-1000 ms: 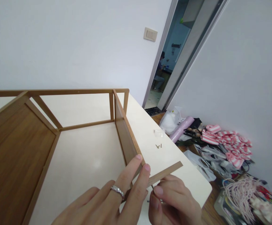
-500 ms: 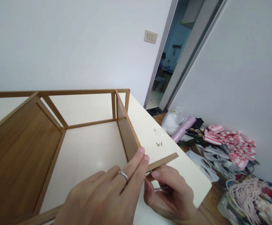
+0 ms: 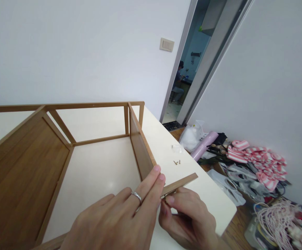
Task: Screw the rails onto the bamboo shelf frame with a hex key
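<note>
A brown wooden frame with panels (image 3: pixel 140 139) lies on the white table (image 3: pixel 208 194). My left hand (image 3: pixel 119 215), a ring on one finger, rests over the near corner of the frame. Its fingers are stretched out flat, with the tips at the end of the right panel's edge; the thumb is hidden. Just right of those fingers, a wooden end piece (image 3: pixel 184 181) juts out. My right hand (image 3: pixel 189 215) pinches a small brass-coloured screw (image 3: pixel 165 197) between thumb and forefinger, against the underside of that piece.
Several loose screws (image 3: pixel 177 162) and a small clear plastic bag (image 3: pixel 178 149) lie on the table. Beyond its right edge, the floor holds a pink roll (image 3: pixel 205 146), striped cloth (image 3: pixel 257 159), plastic bags and a bundle of cord (image 3: pixel 275 218). Through the doorway sits a person (image 3: pixel 178 83).
My right thumb and forefinger have shifted slightly, so the screw shows more clearly. A thin metal rod seen earlier in the right hand is now hidden. My left hand stays on the frame.
</note>
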`<act>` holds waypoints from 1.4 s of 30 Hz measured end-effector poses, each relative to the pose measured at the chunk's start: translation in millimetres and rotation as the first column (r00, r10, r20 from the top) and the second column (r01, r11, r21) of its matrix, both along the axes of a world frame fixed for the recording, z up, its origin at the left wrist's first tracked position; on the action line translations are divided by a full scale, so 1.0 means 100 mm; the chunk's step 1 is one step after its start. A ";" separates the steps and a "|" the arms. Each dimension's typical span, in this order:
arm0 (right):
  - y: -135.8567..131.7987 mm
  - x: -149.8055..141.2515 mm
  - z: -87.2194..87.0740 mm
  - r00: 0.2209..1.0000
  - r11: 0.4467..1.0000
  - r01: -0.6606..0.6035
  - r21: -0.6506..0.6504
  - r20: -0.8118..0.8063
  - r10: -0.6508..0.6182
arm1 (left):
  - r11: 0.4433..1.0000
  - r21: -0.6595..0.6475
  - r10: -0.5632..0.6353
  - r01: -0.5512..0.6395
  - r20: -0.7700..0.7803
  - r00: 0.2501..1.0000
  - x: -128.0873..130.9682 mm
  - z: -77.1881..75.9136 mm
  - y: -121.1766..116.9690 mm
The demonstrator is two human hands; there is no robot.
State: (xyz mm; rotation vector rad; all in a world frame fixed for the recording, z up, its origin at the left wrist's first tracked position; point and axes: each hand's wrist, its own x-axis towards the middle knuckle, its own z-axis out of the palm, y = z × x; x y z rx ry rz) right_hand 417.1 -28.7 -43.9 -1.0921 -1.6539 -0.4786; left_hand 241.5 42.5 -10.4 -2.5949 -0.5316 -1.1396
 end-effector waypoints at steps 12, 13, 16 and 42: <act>-0.02 -0.01 -0.02 0.999 1.000 -0.023 -0.019 -0.042 0.022 | 1.000 -0.013 -0.017 0.018 0.061 0.998 -0.01 -0.06 0.01; -0.03 -0.01 -0.02 0.999 1.000 -0.016 -0.023 -0.046 0.015 | 1.000 -0.019 -0.012 0.013 0.050 0.999 -0.02 -0.07 0.00; -0.02 -0.02 -0.01 0.998 0.999 -0.016 -0.035 -0.054 0.014 | 0.999 -0.002 -0.039 0.039 -0.001 0.999 -0.03 -0.07 0.01; -0.02 -0.01 -0.04 0.988 0.997 -0.075 -0.035 -0.137 0.069 | 0.997 -0.078 0.031 -0.028 0.044 0.999 -0.01 -0.02 -0.05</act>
